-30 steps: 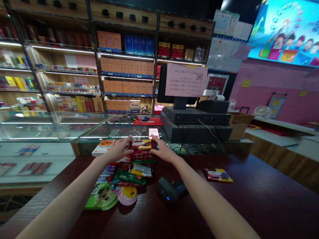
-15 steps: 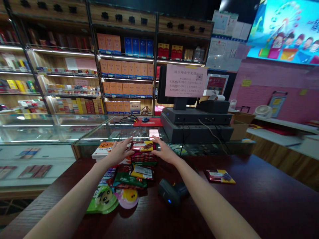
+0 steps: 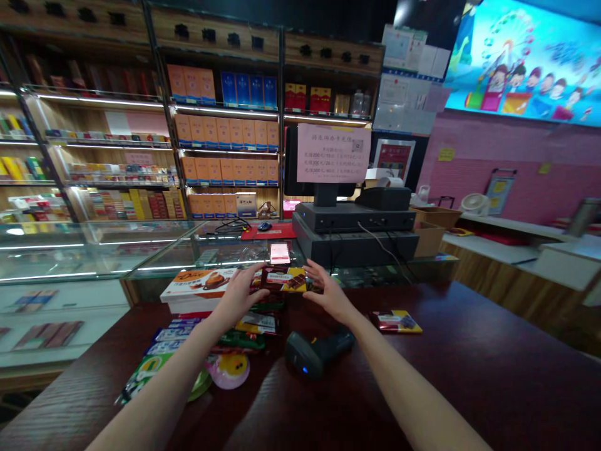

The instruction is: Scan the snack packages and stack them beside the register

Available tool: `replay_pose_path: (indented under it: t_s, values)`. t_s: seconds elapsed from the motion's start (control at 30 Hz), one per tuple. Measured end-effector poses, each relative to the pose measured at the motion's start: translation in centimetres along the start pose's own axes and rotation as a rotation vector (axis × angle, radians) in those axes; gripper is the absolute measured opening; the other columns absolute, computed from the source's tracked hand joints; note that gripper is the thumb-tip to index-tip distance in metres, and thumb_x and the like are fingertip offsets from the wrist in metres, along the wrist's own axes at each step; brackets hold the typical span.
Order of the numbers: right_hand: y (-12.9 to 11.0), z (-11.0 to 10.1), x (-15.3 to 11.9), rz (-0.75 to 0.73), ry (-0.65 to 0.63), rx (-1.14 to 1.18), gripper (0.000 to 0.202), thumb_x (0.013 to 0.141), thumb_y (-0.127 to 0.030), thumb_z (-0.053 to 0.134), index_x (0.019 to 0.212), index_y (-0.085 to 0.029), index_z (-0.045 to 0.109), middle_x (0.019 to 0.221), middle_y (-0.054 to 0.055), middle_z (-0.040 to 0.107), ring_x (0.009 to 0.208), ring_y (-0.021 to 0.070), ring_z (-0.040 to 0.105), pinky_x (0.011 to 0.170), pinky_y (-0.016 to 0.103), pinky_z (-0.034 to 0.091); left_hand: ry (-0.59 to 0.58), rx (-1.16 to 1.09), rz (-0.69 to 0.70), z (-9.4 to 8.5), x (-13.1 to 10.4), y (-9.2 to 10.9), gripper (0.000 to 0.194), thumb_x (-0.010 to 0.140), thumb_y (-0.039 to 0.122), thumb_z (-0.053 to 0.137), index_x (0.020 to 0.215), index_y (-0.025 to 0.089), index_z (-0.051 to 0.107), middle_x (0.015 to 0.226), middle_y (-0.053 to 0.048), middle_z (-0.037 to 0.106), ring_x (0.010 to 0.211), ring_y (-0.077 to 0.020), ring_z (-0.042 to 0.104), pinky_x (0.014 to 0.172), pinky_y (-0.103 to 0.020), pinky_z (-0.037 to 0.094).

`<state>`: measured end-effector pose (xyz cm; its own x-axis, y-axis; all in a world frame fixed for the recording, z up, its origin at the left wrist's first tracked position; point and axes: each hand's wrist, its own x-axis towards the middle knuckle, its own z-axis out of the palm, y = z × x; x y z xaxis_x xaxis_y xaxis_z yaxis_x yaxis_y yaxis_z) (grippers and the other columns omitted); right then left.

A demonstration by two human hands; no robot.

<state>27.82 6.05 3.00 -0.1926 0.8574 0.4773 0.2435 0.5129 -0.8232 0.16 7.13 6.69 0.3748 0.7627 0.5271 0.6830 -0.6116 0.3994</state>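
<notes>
A chocolate bar [image 3: 297, 280] in a dark red and yellow wrapper is held up level above the dark counter. My left hand [image 3: 241, 293] pinches its left end between thumb and fingers. Just off the bar's right end, my right hand [image 3: 331, 295] is open, fingers and thumb apart. Beneath my left hand and forearm lie packaged sweets: a green packet [image 3: 241, 340], a yellow and white packet [image 3: 258, 323] and a pink-rimmed pack with a yellow face [image 3: 230, 369]. A white and orange Dove box [image 3: 192, 287] sits left of my left hand, partly covered by it.
A black barcode scanner [image 3: 305, 357] lies between my forearms. Another chocolate bar [image 3: 395, 321] rests on the counter [image 3: 469, 376] to the right. Beyond stand a glass display case [image 3: 159, 266], a pink-and-white card [image 3: 280, 253] and a cash register [image 3: 354, 232].
The chocolate bar has moved up off the other bars in my left hand's grip. My right hand has parted slightly from its right end. The view has shifted a little to the right.
</notes>
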Motion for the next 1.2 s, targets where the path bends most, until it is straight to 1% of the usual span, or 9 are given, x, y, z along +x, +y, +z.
replay_pose_path:
  t_s: [0.13, 0.23, 0.43, 0.57, 0.67, 0.8, 0.97, 1.07, 1.2]
  values:
    - [0.0, -1.5, -2.1, 0.034, 0.041, 0.064, 0.082, 0.074, -0.025, 0.076, 0.147, -0.03, 0.039, 0.149, 0.013, 0.051, 0.134, 0.0251, 0.053, 0.111, 0.049, 0.041, 0.006, -0.204, 0.026, 1.7, -0.7, 2.1, 0.058, 0.087, 0.032, 0.059, 0.143, 0.026, 0.043, 0.138, -0.006, 0.06, 0.127, -0.0223, 0.058, 0.108, -0.041, 0.046]
    - [0.0, -2.0, -3.5, 0.063, 0.06, 0.136, 0.074, 0.074, -0.03, 0.078, 0.14, -0.03, 0.045, 0.144, 0.012, 0.056, 0.133, 0.0258, 0.053, 0.11, 0.05, 0.042, 0.038, -0.262, -0.015, 2.8, -1.4, 3.3, 0.055, 0.089, 0.037, 0.056, 0.142, 0.027, 0.045, 0.139, -0.005, 0.06, 0.128, -0.022, 0.058, 0.108, -0.04, 0.047]
    - [-0.4, -1.5, -5.0, 0.146, 0.102, 0.262, 0.053, 0.073, -0.041, 0.08, 0.118, -0.027, 0.057, 0.127, 0.009, 0.067, 0.124, 0.0255, 0.061, 0.108, 0.046, 0.046, 0.101, -0.409, -0.143, 4.6, -2.4, 4.7, 0.046, 0.092, 0.044, 0.052, 0.135, 0.027, 0.052, 0.135, -0.003, 0.064, 0.126, -0.0214, 0.059, 0.111, -0.04, 0.044]
    - [-0.7, -0.8, -5.1, 0.215, 0.154, 0.274, 0.045, 0.077, -0.054, 0.074, 0.109, -0.024, 0.061, 0.112, 0.009, 0.072, 0.109, 0.027, 0.069, 0.094, 0.044, 0.055, 0.127, -0.448, -0.169, 5.4, -3.1, 4.6, 0.056, 0.092, 0.042, 0.053, 0.145, 0.028, 0.042, 0.141, -0.004, 0.06, 0.13, -0.0203, 0.056, 0.112, -0.038, 0.044]
    - [-0.8, -0.3, -5.0, 0.275, 0.185, 0.308, 0.044, 0.08, -0.06, 0.069, 0.1, -0.022, 0.063, 0.097, 0.007, 0.073, 0.097, 0.0269, 0.074, 0.08, 0.038, 0.06, 0.115, -0.462, -0.162, 5.8, -3.6, 4.4, 0.062, 0.092, 0.04, 0.053, 0.15, 0.028, 0.035, 0.144, -0.006, 0.056, 0.129, -0.0192, 0.057, 0.108, -0.036, 0.047]
    - [-0.8, -0.1, -4.9, 0.317, 0.239, 0.342, 0.044, 0.079, -0.062, 0.068, 0.093, -0.021, 0.062, 0.09, 0.004, 0.071, 0.087, 0.0251, 0.076, 0.064, 0.027, 0.059, 0.119, -0.378, -0.119, 6.3, -4.1, 4.2, 0.066, 0.093, 0.035, 0.053, 0.154, 0.029, 0.028, 0.145, -0.008, 0.055, 0.131, -0.0198, 0.055, 0.106, -0.036, 0.048]
    - [-0.5, -0.2, -4.9, 0.354, 0.29, 0.337, 0.044, 0.073, -0.058, 0.074, 0.093, -0.02, 0.062, 0.087, 0.004, 0.073, 0.077, 0.0235, 0.077, 0.054, 0.023, 0.056, 0.131, -0.164, -0.054, 6.7, -4.4, 3.9, 0.073, 0.093, 0.025, 0.056, 0.156, 0.035, 0.02, 0.137, -0.007, 0.057, 0.124, -0.0207, 0.058, 0.102, -0.037, 0.05]
    - [-0.3, -0.1, -4.9, 0.348, 0.292, 0.321, 0.044, 0.069, -0.054, 0.077, 0.092, -0.018, 0.063, 0.083, 0.005, 0.074, 0.071, 0.0223, 0.076, 0.05, 0.022, 0.053, 0.154, 0.032, -0.038, 6.6, -4.5, 3.8, 0.079, 0.092, 0.021, 0.058, 0.156, 0.039, 0.016, 0.123, -0.005, 0.062, 0.113, -0.0211, 0.062, 0.097, -0.038, 0.052]
    - [-0.2, 0.1, -5.0, 0.338, 0.246, 0.3, 0.04, 0.071, -0.05, 0.074, 0.093, -0.018, 0.064, 0.083, 0.005, 0.075, 0.065, 0.0201, 0.075, 0.047, 0.02, 0.051, 0.181, 0.232, 0.002, 6.3, -4.6, 3.9, 0.088, 0.09, 0.02, 0.062, 0.157, 0.037, 0.008, 0.105, -0.002, 0.062, 0.101, -0.0215, 0.063, 0.092, -0.037, 0.053]
